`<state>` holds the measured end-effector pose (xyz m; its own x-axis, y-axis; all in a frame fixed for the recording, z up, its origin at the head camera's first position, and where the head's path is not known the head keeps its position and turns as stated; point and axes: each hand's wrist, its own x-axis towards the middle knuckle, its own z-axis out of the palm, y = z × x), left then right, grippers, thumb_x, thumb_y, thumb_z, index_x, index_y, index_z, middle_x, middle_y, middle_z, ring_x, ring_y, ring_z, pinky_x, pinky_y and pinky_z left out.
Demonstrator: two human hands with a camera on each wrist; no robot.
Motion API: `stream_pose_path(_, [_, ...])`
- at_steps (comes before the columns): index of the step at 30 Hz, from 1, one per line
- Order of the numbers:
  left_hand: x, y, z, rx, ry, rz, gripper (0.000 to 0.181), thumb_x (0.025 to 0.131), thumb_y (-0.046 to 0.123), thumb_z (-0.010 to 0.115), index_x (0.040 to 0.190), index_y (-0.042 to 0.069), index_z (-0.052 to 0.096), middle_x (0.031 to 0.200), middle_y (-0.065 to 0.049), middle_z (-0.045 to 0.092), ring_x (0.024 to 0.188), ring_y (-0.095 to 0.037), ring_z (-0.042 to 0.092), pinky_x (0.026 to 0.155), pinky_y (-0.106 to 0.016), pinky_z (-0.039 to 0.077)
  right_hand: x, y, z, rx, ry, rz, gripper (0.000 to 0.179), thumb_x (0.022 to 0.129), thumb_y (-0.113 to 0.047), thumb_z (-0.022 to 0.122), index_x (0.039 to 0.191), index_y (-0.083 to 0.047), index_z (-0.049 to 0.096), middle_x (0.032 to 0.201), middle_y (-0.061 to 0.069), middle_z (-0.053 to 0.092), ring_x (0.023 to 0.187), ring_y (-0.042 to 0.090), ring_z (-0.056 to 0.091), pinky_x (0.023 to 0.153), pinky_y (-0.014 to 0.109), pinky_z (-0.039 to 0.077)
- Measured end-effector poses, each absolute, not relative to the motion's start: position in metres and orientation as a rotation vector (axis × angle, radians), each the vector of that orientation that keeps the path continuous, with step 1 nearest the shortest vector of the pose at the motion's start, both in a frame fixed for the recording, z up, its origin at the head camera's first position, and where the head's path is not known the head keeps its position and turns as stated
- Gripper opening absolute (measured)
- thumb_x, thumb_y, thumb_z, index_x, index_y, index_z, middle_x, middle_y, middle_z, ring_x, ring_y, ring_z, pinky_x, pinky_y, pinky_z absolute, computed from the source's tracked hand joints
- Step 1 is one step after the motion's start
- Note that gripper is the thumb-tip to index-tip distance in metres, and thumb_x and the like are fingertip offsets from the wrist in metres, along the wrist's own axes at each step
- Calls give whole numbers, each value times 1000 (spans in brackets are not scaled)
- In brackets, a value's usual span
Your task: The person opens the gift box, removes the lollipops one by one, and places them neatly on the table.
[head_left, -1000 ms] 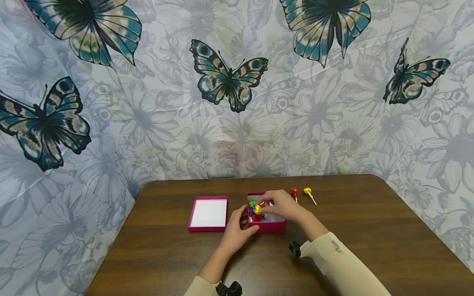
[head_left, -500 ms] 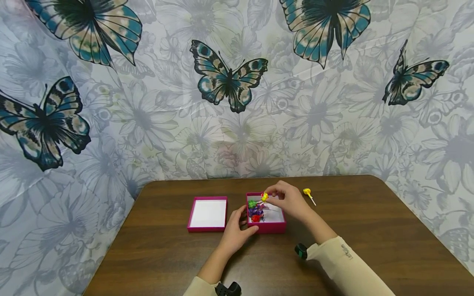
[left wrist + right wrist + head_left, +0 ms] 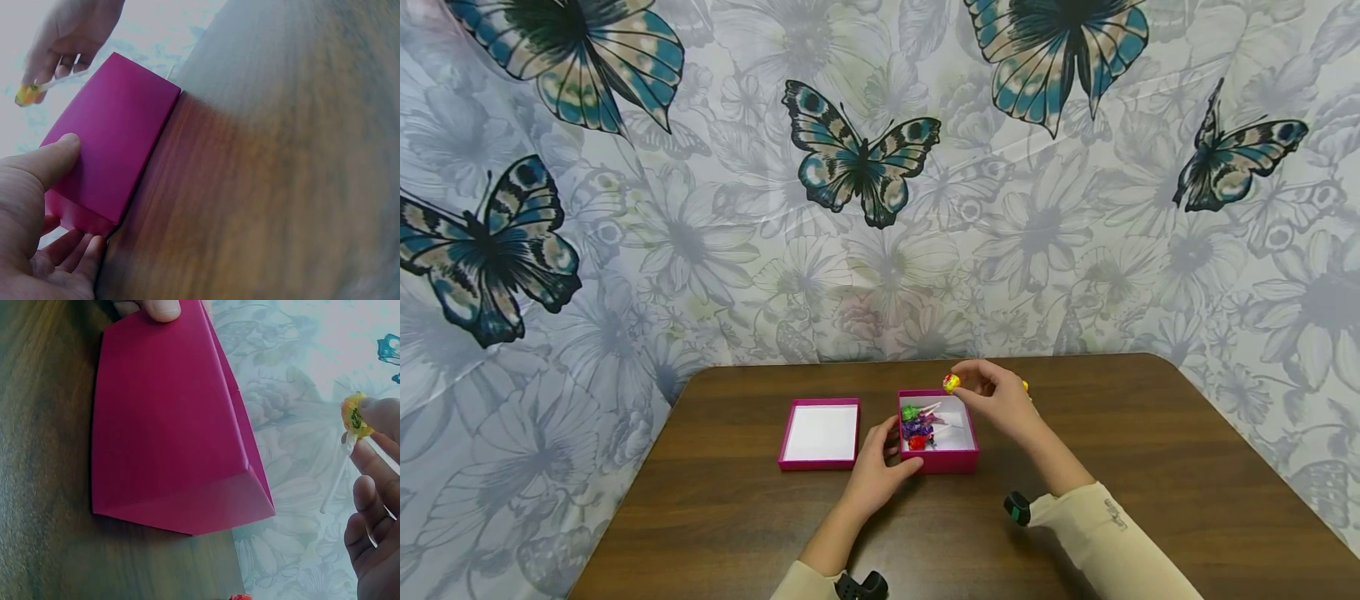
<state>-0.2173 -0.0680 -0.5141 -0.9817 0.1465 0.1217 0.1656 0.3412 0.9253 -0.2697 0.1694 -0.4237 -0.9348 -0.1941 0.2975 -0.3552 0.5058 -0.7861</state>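
Since half a second ago, the right hand (image 3: 996, 398) has carried a round yellow-and-red wrapped lollipop with a white stick (image 3: 951, 383) up and rightward, toward the far edge of the brown wood-grain counter (image 3: 737, 517). Its grip is narrow, thumb and fingers pinching the lollipop's head, which hangs in the air about the far rim of an open magenta box with a pale interior (image 3: 951, 463). That box stands near the middle of the counter's far edge; the left hand (image 3: 876, 471) holds its near left corner, thumb on the front wall, fingers against the left side. Inside, along the left wall, lie green (image 3: 911, 412), purple (image 3: 917, 429) and red wrapped lollipops (image 3: 917, 442). Toward the counter's left edge lies a shallow square magenta lid with a white inside (image 3: 818, 433). Behind the right hand, another yellow lollipop (image 3: 1026, 385) shows partly, nearer the far right corner.
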Motion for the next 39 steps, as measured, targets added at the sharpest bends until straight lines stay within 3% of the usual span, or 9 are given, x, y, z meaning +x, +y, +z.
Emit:
stream_pose_path(10, [-218,-68,-515,-302,-2555,-1770,77,86,30,79,150,9,41,142,-13,49,130,-30,53,107,-43,51,-268,184,-419,421,-2495,1408,26,90,-25,76,115,-20,72,95,3,66,66,15,48,50,23,42])
stream_pose_path(18, [-218,-69,-517,-320,-2542,-1762,77,85,30,80,149,9,42,141,-14,50,129,-30,53,107,-43,51,-273,199,-420,368,-2434,1366,27,88,-22,77,113,-14,73,97,10,69,64,10,48,53,21,41])
stream_pose_path(26, [-219,-69,-518,-327,-2534,-1756,77,85,28,80,149,8,42,141,-15,49,129,-30,52,106,-45,51,-276,217,-422,262,-2420,1317,23,90,-23,75,112,-17,72,93,-3,65,66,8,46,54,21,41])
stream_pose_path(32, [-219,-69,-516,-316,-2542,-1780,78,85,30,80,149,9,41,142,-12,49,129,-27,52,107,-42,51,-280,233,-426,160,-2423,1314,26,92,-29,74,114,-16,71,94,-3,66,69,7,48,56,19,41])
stream_pose_path(39, [-218,-68,-515,-319,-2558,-1759,79,85,30,80,150,9,40,141,-13,50,128,-28,53,106,-42,52,-287,254,-431,48,-2410,1279,30,92,-32,73,114,-12,71,89,-17,62,71,2,50,56,17,43])
